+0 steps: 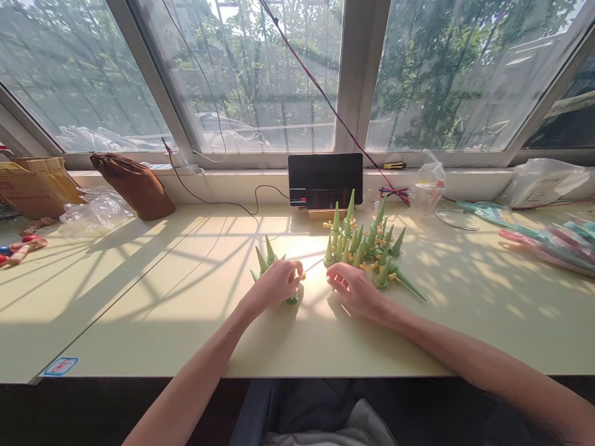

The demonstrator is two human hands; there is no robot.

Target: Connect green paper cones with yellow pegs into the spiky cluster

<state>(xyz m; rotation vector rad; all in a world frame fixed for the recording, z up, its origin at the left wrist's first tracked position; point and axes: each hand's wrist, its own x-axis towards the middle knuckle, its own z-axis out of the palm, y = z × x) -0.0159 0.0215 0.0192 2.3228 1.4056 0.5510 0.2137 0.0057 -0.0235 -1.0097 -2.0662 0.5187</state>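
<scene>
My left hand (280, 284) is closed around the upper part of a green cone (291, 301), whose round base shows beneath my fingers. A small yellow-orange piece (303, 276) sticks out beside the fingertips. Just behind this hand, a few more green cones (270, 249) stand upright, partly hidden by it. My right hand (356, 290) hovers low over the table, fingers loosely bent and slightly apart, with nothing visible in them. Right behind it is a dense group of green cones (374, 232), many with small yellow-orange pieces on them. One cone (409, 284) lies on its side at the group's right.
A dark tablet (325, 176) leans on a wooden stand (325, 214) by the window. Left are a brown drawstring pouch (134, 186), clear plastic (95, 210) and a cardboard box (39, 186). Plastic bags (558, 241) lie right. A black cable (209, 201) crosses the table's back.
</scene>
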